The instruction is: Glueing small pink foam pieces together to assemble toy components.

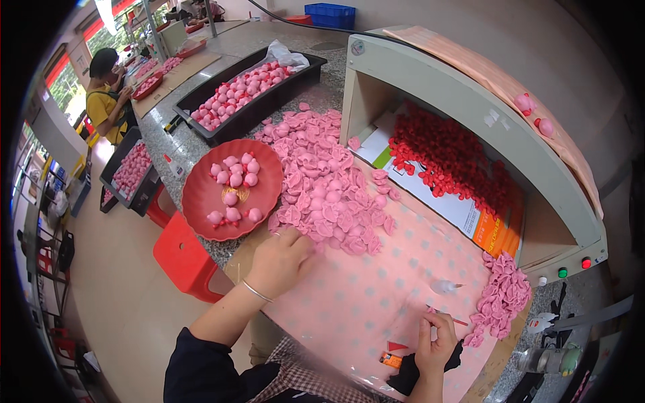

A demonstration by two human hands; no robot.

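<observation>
My left hand (282, 258), a thin bangle on its wrist, reaches into the near edge of a big heap of small pink ear-shaped pieces (322, 181); its fingertips are hidden among them, so I cannot tell if it holds one. My right hand (435, 339) is closed on a thin red stick (451, 318) above the pink dotted mat (376, 295). A red round dish (201, 198) with several finished pink figures (234, 176) sits to the left of the heap.
A smaller pink pile (504, 295) lies right of my right hand. A grey box-shaped machine (470, 114) holds red pieces (450, 158). Black trays (228, 127) of pink figures stand behind. A red stool (181, 258) and another worker (107, 101) are on the left.
</observation>
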